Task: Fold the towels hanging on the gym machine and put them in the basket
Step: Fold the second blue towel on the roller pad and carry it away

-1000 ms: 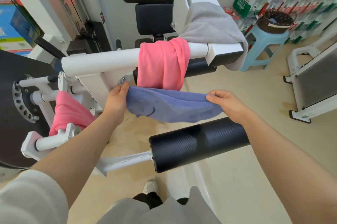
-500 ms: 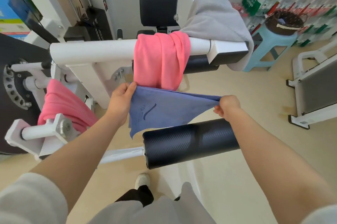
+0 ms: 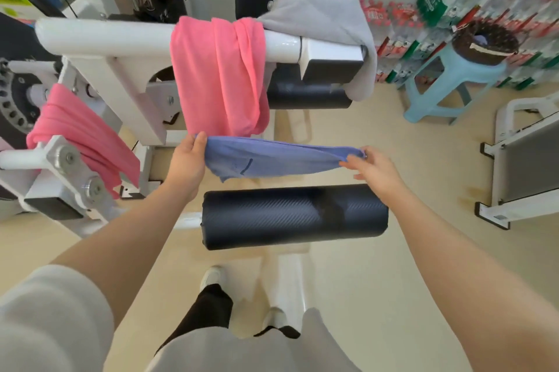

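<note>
A blue towel (image 3: 272,158) stretches flat between my two hands above a black foam roller (image 3: 295,215). My left hand (image 3: 187,159) grips its left end, thumb on top. My right hand (image 3: 373,167) pinches the right end. On the white bar of the gym machine (image 3: 102,37) behind hangs a pink towel (image 3: 219,75), and a grey towel (image 3: 317,8) drapes over the frame to its right. A second pink towel (image 3: 78,132) hangs on a lower bar at the left. The dark woven basket (image 3: 484,43) stands on a light blue stool (image 3: 453,84) at the far right.
Stacked packs of bottled water (image 3: 423,8) line the back wall behind the stool. A white frame with a grey panel (image 3: 526,165) stands on the floor at the right. My feet (image 3: 211,277) are on the beige floor beside the machine's base.
The blue towel has been pulled flatter and wider between my hands. The view has shifted closer to the machine, and my right hand has moved to the right.
</note>
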The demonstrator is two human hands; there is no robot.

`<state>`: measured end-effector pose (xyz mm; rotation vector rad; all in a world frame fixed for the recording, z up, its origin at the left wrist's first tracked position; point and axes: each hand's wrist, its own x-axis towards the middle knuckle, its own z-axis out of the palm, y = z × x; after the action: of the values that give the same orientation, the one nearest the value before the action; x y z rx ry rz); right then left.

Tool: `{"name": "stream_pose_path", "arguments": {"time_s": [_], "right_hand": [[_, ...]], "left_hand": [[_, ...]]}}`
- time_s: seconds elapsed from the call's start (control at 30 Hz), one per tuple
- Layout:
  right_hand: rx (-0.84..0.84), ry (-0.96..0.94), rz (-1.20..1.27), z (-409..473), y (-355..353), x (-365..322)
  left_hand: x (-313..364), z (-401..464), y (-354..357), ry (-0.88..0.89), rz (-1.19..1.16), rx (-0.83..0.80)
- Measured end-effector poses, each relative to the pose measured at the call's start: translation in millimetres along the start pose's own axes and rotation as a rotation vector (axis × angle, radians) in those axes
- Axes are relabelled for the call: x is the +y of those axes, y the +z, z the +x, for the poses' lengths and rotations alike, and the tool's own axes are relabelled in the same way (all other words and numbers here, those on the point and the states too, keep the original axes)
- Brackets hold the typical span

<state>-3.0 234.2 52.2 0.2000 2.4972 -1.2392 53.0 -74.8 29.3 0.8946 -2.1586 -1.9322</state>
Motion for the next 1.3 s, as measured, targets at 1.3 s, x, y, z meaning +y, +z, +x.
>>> {"name": "stream_pose_path", "arguments": {"time_s": [1.3], "right_hand": [[0.093, 0.108, 0.089, -4, 75, 142]], "left_hand": [[-156, -65, 3, -0.234, 0.111, -0.250]]}}
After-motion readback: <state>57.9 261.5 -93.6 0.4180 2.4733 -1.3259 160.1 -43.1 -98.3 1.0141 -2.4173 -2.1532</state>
